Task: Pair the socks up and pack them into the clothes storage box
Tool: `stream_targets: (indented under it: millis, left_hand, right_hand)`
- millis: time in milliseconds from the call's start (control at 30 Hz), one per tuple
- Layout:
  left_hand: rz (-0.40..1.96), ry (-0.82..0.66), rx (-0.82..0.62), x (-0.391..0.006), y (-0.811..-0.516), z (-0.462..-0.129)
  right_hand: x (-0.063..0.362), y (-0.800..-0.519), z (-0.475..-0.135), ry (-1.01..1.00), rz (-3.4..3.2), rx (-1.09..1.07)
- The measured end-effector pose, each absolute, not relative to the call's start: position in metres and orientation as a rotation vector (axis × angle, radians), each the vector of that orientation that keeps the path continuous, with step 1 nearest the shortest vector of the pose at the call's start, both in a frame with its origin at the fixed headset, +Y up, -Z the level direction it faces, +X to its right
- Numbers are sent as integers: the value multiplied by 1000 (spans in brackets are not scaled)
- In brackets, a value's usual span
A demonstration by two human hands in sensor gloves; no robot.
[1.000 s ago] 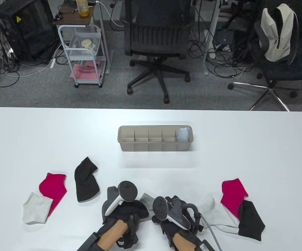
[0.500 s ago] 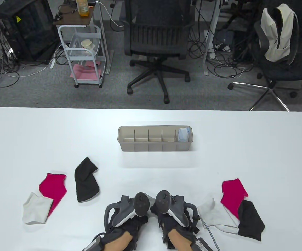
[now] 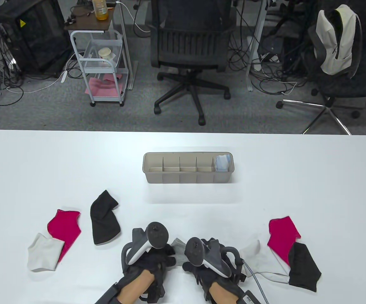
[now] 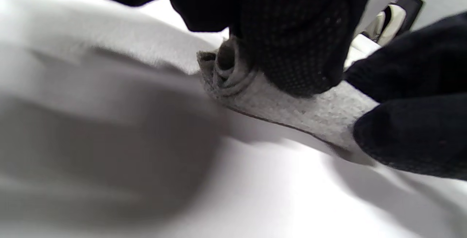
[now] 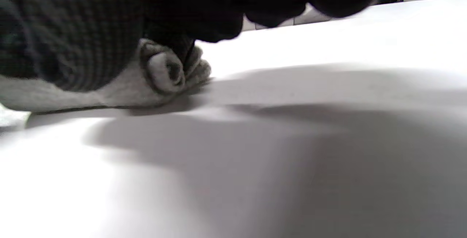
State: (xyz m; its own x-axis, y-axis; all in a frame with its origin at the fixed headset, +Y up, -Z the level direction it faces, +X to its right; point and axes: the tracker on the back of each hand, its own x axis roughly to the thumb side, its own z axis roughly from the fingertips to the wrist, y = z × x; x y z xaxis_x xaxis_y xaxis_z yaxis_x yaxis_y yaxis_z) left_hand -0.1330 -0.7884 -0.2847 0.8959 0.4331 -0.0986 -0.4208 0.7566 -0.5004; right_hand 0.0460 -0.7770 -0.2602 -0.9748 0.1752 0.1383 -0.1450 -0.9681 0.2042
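Note:
A grey sock pair (image 3: 178, 246) lies near the table's front edge, rolled up at its near end. My left hand (image 3: 167, 254) and right hand (image 3: 191, 265) both grip it, side by side. In the left wrist view the left fingers (image 4: 292, 48) curl over the grey roll (image 4: 255, 95), with the right hand's fingers (image 4: 412, 135) beside them. The right wrist view has the right fingers (image 5: 109, 30) wrapped over the roll's other end (image 5: 160, 73). The beige storage box (image 3: 187, 182) stands mid-table, with a light blue sock bundle (image 3: 222, 163) in its rightmost compartment.
To the left lie a black sock (image 3: 103, 218), a pink sock (image 3: 65, 226) and a white sock (image 3: 42, 256). To the right are a pink sock (image 3: 282, 237), a black sock (image 3: 303, 266) and a white sock (image 3: 257, 256). The glove cable (image 3: 259, 278) trails at the right.
Half a second ago both hands were drawn close together and covered the grey socks. Now they have spread and moved forward, and the grey fabric shows between them again.

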Motion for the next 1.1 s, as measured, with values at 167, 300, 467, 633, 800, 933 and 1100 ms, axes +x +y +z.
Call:
stream_targets:
  millis: [167, 300, 467, 633, 800, 933, 1100]
  left_hand:
    - [395, 14, -423, -129, -788, -286]
    - [218, -37, -269, -113, -779, -279]
    - [119, -138, -227, -100, -764, -263]
    - [101, -159, -294, -97, -777, -262]
    - [173, -162, -313, -104, -779, -269]
    - [253, -141, -347, -113, -780, -274]
    - [500, -13, -547, -135, -791, -286]
  right_hand:
    - [53, -783, -271, 348, 2812, 17]
    - [55, -786, -275, 334, 2787, -58]
    - [49, -786, -274, 259, 2852, -44]
    - [49, -786, -274, 250, 2842, -44]
    - [49, -771, -265, 84, 2869, 69]
    - [44, -770, -256, 91, 3018, 244]
    - [43, -777, -261, 231, 2987, 207]
